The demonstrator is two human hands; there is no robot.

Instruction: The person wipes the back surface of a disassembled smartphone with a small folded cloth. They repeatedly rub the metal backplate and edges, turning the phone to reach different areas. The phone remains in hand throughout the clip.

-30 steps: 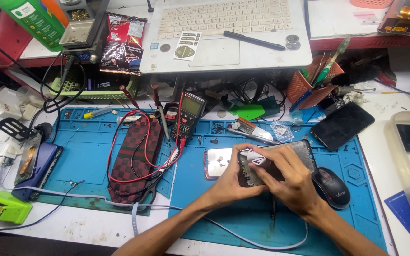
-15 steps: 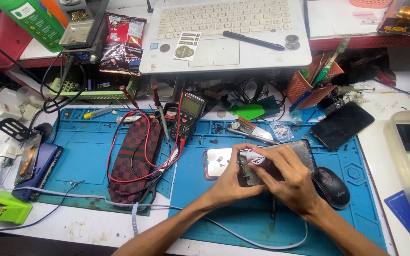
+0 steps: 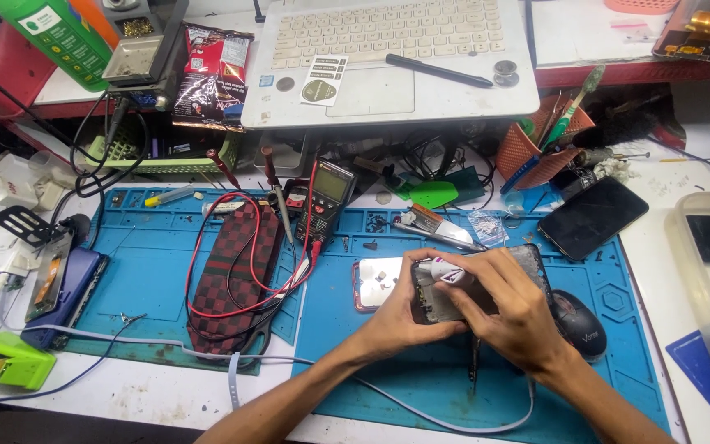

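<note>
Both hands meet over the blue work mat [image 3: 166,279] in the head view. Left hand [image 3: 400,316] curls around the near edge of an opened phone [image 3: 486,284], steadying it just above the mat. Right hand [image 3: 515,316] is closed, fingers pinching a small white tool [image 3: 444,271] against the phone's upper left corner. By my judgement the work is midway: the back looks already off, with a pale panel [image 3: 375,284] lying beside it, and the insides still exposed. Knuckles hide the tool's tip and most of the phone's interior, so what it touches is unclear.
</note>
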